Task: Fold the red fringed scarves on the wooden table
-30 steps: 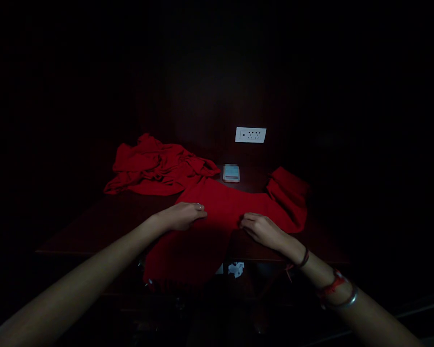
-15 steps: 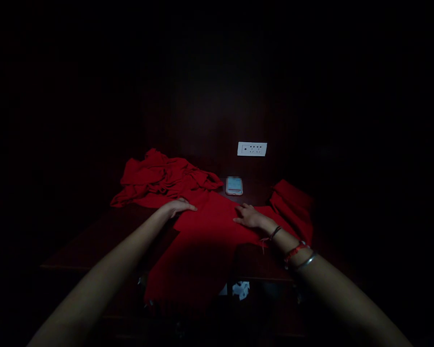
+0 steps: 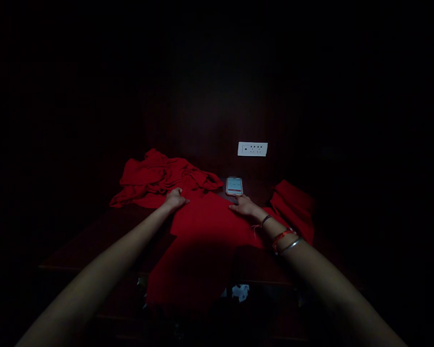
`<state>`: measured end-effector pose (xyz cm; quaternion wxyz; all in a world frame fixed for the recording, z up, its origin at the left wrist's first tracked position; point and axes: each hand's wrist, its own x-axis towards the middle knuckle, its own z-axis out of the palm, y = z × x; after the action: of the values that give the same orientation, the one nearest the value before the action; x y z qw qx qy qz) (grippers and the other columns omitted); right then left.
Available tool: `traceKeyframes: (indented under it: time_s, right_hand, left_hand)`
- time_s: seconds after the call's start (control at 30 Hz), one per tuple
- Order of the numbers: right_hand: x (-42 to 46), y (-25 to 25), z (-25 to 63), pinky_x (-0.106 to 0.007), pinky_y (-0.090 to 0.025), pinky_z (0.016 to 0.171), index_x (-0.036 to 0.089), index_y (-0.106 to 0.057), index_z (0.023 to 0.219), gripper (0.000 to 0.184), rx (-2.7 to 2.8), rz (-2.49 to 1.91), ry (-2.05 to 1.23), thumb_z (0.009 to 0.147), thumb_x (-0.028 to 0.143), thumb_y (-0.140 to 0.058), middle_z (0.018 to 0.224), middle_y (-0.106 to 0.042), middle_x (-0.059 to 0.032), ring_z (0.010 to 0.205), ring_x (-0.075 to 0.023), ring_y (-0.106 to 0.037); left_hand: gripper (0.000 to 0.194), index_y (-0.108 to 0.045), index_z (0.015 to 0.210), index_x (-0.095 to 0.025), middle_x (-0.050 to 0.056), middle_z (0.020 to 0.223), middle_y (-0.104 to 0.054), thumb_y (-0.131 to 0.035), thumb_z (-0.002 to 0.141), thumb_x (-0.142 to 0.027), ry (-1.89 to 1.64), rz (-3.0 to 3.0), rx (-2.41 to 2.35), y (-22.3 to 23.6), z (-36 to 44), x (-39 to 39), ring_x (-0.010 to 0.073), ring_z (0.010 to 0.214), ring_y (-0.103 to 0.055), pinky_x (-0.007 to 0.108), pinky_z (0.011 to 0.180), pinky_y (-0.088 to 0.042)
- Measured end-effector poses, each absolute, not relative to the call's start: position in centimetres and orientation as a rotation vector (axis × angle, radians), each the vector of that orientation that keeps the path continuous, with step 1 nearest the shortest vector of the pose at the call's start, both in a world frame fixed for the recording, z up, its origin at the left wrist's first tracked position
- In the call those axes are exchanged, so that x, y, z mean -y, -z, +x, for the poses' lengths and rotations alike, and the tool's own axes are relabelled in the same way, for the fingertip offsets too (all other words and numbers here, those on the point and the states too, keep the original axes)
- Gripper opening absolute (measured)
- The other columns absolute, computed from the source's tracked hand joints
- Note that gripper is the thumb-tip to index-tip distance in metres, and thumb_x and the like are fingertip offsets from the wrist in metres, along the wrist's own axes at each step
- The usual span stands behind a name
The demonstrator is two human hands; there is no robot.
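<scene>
A long red cloth [image 3: 202,226] lies across a dark wooden table [image 3: 94,241]; its near end hangs over the front edge. My left hand [image 3: 175,198] rests on the cloth's far left edge, fingers curled onto the fabric. My right hand [image 3: 243,206] lies flat on the far right edge, fingers stretched out, just in front of a phone [image 3: 234,185]. Bangles and red thread circle my right wrist.
A crumpled heap of red cloth [image 3: 159,180] sits at the back left, and a folded red piece [image 3: 292,207] lies at the right. A white socket plate [image 3: 252,149] is on the dark wall behind. White paper scraps [image 3: 238,290] show below the table edge. The room is very dark.
Both hands have slid away from me along the cloth, from the middle of the table to its far edge near the phone. The left fingers have curled.
</scene>
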<state>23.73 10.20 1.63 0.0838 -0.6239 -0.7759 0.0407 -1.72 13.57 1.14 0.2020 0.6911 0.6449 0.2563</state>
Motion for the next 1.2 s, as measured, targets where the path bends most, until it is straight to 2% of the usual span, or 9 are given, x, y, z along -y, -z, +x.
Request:
traceKeyframes:
  time_s: [0.1,0.2,0.37,0.57,0.77,0.87,1.0,1.1,1.2]
  right_hand:
    - [-11.9,-1.1,22.7,-0.026,-0.035,0.084,0.011,-0.050,0.108,0.043,2.304,-1.819,-0.144,0.072,0.035,-0.052,0.109,-0.052,-0.0135,0.103,-0.0210,-0.045]
    - [-13.0,-0.8,22.0,-0.024,-0.040,0.076,0.013,-0.055,0.101,0.036,2.306,-1.852,-0.192,0.069,0.030,-0.057,0.100,-0.058,-0.0116,0.093,-0.0197,-0.052]
    - [-13.3,-1.4,21.9,-0.020,-0.043,0.061,0.012,-0.061,0.088,0.026,2.321,-1.916,-0.282,0.065,0.024,-0.061,0.086,-0.063,-0.0074,0.076,-0.0161,-0.058]
    - [-13.3,-2.1,24.5,-0.019,-0.041,0.062,0.013,-0.062,0.084,0.021,2.281,-1.985,-0.226,0.067,0.026,-0.058,0.089,-0.062,-0.0076,0.081,-0.0168,-0.057]
    - [-12.9,-1.1,28.4,-0.024,-0.040,0.071,0.011,-0.057,0.096,0.027,2.202,-2.076,-0.088,0.073,0.024,-0.051,0.098,-0.057,-0.0137,0.090,-0.0206,-0.054]
    - [-11.9,0.1,29.5,-0.029,-0.039,0.076,0.010,-0.045,0.112,0.043,2.155,-2.020,0.003,0.077,0.035,-0.044,0.110,-0.048,-0.0179,0.096,-0.0223,-0.050]
    - [-10.8,0.9,31.0,-0.031,-0.037,0.080,0.012,-0.033,0.121,0.058,2.169,-1.750,-0.074,0.076,0.048,-0.039,0.114,-0.046,-0.0163,0.101,-0.0220,-0.047]
    - [-10.3,0.6,32.5,-0.029,-0.038,0.078,0.013,-0.035,0.118,0.055,2.199,-1.600,-0.274,0.075,0.046,-0.043,0.108,-0.049,-0.0127,0.095,-0.0193,-0.049]
    - [-9.8,-0.2,33.8,-0.025,-0.041,0.062,0.015,-0.035,0.115,0.051,2.145,-1.491,-0.433,0.073,0.041,-0.047,0.088,-0.054,-0.0051,0.074,-0.0137,-0.052]
  left_hand:
    - [0.042,-0.041,0.101,-0.015,0.015,0.100,-0.055,-0.055,0.065,-0.030,-0.641,1.915,-2.086,-0.9,-2.0,-12.7,0.0270,0.092,-0.052,0.036,0.072,-0.042]
    - [0.058,-0.030,0.115,-0.014,0.018,0.104,-0.052,-0.050,0.069,-0.042,-0.569,1.997,-2.197,-0.6,-1.7,-11.7,0.0290,0.093,-0.052,0.036,0.070,-0.042]
    - [0.082,-0.009,0.126,-0.015,0.016,0.106,-0.053,-0.058,0.066,-0.040,-0.646,2.033,-2.041,0.3,-2.0,-11.5,0.0230,0.090,-0.055,0.030,0.071,-0.042]
    - [0.073,-0.010,0.128,-0.014,0.011,0.095,-0.055,-0.054,0.071,-0.027,-0.901,2.228,-1.991,0.2,-0.2,-11.2,0.0210,0.086,-0.055,0.029,0.073,-0.042]
    - [0.056,-0.017,0.128,-0.017,0.017,0.116,-0.038,-0.043,0.079,-0.021,-0.765,2.491,-2.024,-0.3,5.2,-11.7,0.0256,0.100,-0.046,0.034,0.077,-0.040]
    - [0.049,-0.029,0.123,-0.014,0.019,0.127,-0.027,-0.041,0.080,-0.033,-0.633,2.637,-1.878,0.4,6.6,-11.2,0.0292,0.113,-0.032,0.039,0.086,-0.032]
    - [0.070,-0.021,0.128,-0.022,0.011,0.136,-0.012,-0.032,0.072,-0.062,-0.237,2.752,-1.381,2.3,6.7,-9.8,0.0286,0.123,-0.009,0.043,0.095,-0.017]
    - [0.077,-0.016,0.130,-0.024,0.011,0.137,-0.011,-0.025,0.068,-0.069,-0.141,2.678,-1.403,3.3,6.1,-9.3,0.0303,0.123,-0.007,0.045,0.095,-0.013]
    - [0.078,-0.016,0.130,-0.024,0.011,0.136,-0.012,-0.025,0.067,-0.070,-0.174,2.656,-1.457,3.4,5.8,-9.3,0.0312,0.122,-0.008,0.045,0.095,-0.013]
